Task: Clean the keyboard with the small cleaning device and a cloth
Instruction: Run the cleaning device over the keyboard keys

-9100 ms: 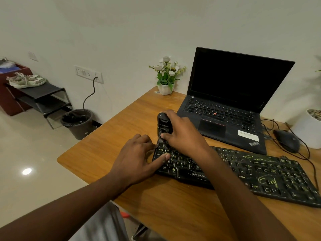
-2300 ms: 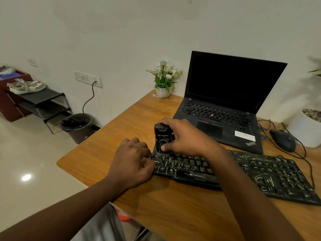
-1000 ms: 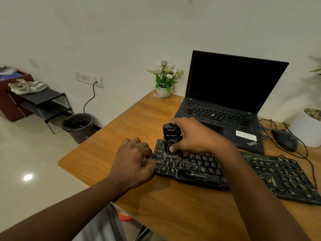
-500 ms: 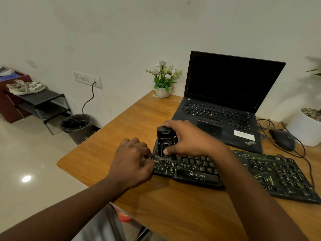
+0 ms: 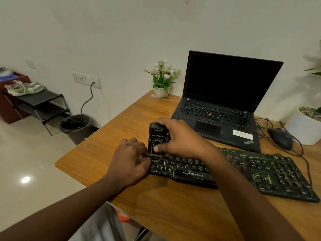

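Where the keyboard lies: in the head view, the black keyboard (image 5: pixel 243 173) sits flat on the wooden desk (image 5: pixel 173 214), near the front edge, its keys streaked with yellow-green marks.
Cleaning device: the small black cleaning device (image 5: pixel 157 136) stands upright on the keyboard's far left corner, with its base on the keys.
Right hand: the right hand (image 5: pixel 180 138) is wrapped round the cleaning device, fingers over its top and far side, thumb pressed on its front.
Left hand: the left hand (image 5: pixel 130 162) has its fingers curled at the keyboard's left end, touching it just beside the device's base; whether they truly grip anything cannot be told.
Laptop: the laptop (image 5: pixel 222 105) is open with a dark screen, just behind the keyboard.
Mouse: the black wired mouse (image 5: pixel 280 138) lies behind the keyboard's right end.
Flower pot: the small white flower pot (image 5: pixel 162 79) stands well behind the keyboard's left end, by the wall.
Planter: the large white planter (image 5: pixel 302 129) stands behind the keyboard's right end, just past the mouse.
Bin: the dark bin (image 5: pixel 76 127) stands on the floor, well left of the keyboard.
Shoe rack: the black shoe rack (image 5: pixel 40 105) is farther left of the keyboard than the bin, with shoes (image 5: pixel 24 87) on top.
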A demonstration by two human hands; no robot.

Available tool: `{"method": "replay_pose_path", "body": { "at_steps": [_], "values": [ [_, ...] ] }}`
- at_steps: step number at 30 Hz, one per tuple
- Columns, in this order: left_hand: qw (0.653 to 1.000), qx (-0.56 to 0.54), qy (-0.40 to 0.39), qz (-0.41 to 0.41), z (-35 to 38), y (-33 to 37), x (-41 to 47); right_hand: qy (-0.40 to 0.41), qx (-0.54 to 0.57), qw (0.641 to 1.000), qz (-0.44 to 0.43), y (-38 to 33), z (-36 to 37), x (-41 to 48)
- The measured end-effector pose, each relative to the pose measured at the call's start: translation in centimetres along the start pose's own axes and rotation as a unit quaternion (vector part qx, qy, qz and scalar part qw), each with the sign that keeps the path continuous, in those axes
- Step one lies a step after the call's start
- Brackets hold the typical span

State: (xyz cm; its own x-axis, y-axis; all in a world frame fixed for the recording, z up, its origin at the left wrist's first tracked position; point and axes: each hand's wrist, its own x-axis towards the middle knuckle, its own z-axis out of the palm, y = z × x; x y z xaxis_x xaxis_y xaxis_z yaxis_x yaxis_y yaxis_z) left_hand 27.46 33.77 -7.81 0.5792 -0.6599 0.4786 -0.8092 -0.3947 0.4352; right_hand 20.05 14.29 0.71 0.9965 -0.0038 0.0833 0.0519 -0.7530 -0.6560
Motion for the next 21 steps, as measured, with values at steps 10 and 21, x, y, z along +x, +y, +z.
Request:
{"method": "replay_pose_path", "body": {
  "at_steps": [10,21],
  "values": [
    [0.998,-0.056,0.006,-0.042,0.0,-0.4,0.3,0.012,-0.08,0.996,0.037,1.2,-3.7,-1.2],
    [0.989,-0.059,-0.078,-0.112,0.6,-1.8,0.9,0.061,-0.047,0.997,-0.005,0.3,0.0,-0.2]
  ]
}}
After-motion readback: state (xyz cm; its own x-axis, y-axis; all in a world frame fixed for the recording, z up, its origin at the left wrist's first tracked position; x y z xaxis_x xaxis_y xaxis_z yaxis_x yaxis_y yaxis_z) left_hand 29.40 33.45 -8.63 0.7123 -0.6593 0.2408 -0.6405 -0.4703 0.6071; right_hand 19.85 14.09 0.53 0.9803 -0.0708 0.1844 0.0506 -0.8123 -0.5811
